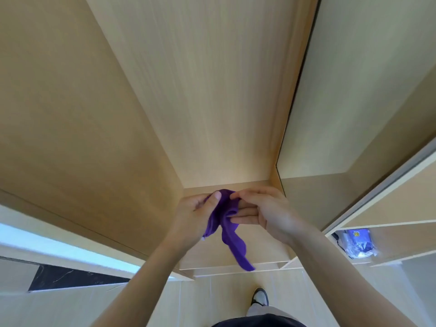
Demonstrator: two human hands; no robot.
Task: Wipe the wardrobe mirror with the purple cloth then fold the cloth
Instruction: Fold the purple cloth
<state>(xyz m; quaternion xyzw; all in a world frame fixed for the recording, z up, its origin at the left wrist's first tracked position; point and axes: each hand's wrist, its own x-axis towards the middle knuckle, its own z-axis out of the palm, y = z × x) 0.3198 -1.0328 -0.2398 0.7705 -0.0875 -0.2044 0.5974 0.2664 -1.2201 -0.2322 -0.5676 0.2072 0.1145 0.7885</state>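
Head view: right of the wooden wardrobe (200,90), a plastic-wrapped package (358,243) is shelved, while before it the purple cloth (227,220) is pinched between left hand (197,215) and right hand (264,211), its tail hanging below the fingers.

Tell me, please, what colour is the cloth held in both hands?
Purple cloth; the head view shows it.

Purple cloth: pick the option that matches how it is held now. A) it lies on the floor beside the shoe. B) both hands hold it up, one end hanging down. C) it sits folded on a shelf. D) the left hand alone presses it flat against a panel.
B: the left hand and the right hand both grip the purple cloth, and its loose end dangles below them.
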